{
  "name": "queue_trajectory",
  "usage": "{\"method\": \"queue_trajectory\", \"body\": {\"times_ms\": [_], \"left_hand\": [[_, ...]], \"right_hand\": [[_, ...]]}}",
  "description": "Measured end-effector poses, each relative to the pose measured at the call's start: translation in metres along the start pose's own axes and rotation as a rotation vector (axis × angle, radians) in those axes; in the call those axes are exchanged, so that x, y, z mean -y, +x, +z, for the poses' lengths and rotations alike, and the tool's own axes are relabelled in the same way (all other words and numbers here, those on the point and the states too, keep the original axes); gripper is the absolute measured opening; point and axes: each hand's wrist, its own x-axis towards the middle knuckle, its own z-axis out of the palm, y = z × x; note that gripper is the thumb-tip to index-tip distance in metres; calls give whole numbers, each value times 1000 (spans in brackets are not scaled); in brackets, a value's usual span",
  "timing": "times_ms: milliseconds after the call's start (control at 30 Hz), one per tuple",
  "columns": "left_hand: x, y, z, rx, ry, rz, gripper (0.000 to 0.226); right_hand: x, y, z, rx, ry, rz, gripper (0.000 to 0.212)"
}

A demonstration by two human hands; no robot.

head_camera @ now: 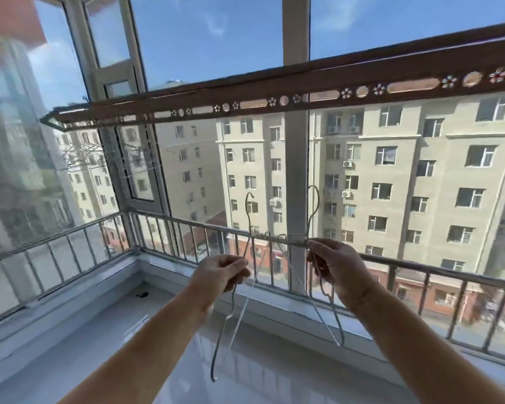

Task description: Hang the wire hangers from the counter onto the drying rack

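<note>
Both bare forearms reach forward from the lower edge of the view, over a glossy white counter (pixel 158 330).

Left hand (pixel 220 272): fingers curled, pinching the shoulder of a thin silver wire hanger (pixel 216 354). Hook points up; the body trails down and to the left above the counter, not touching it.

Right hand (pixel 336 266): fingers curled round a second silver wire hanger (pixel 339 342). Hook up, shoulders pointing down and to the right. The two hooks stand side by side, apart, between the hands. Near the right fingertips the wires cross; exact contact cannot be told.

A small dark object (pixel 142 294) lies on the counter, farther back on the left.

Behind the counter a grey metal railing with vertical bars (pixel 187 221) runs along the glazing.

Overhead, well above both hooks: a long brown drying rack bar with flower-shaped cut-outs (pixel 274 91). Neither held hanger is on it. Below its left end is a blurred cluster of wire shapes (pixel 80 156), identity unclear.

Beyond the grey-framed windows (pixel 295 39): beige apartment blocks (pixel 391 170), blue sky.
</note>
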Motion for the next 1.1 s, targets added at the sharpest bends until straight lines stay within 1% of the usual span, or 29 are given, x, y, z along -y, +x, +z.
{"method": "queue_trajectory", "body": {"times_ms": [133,267,367,467,667,800,900,1100], "left_hand": [[-11,20,-49,-25,-11,-1,12],[-21,45,-86,-59,-38,20,11],[-26,69,-109,-77,-66,38,7],[-30,96,-131,-96,-59,65,11],[-46,167,-169,-150,-43,113,11],[-65,221,-191,-170,-76,121,11],[-81,259,-208,-185,-84,160,12],[-103,327,-243,-266,-58,208,14]], "right_hand": [[-2,20,55,33,-17,-18,12],[-4,46,96,62,-48,-33,10],[-6,75,122,74,-75,-45,12],[-9,111,150,95,-68,-67,11],[-17,198,213,151,-12,-99,11],[-18,256,256,181,23,-126,10],[-11,294,284,204,36,-149,8],[12,353,330,222,85,-179,10]]}}
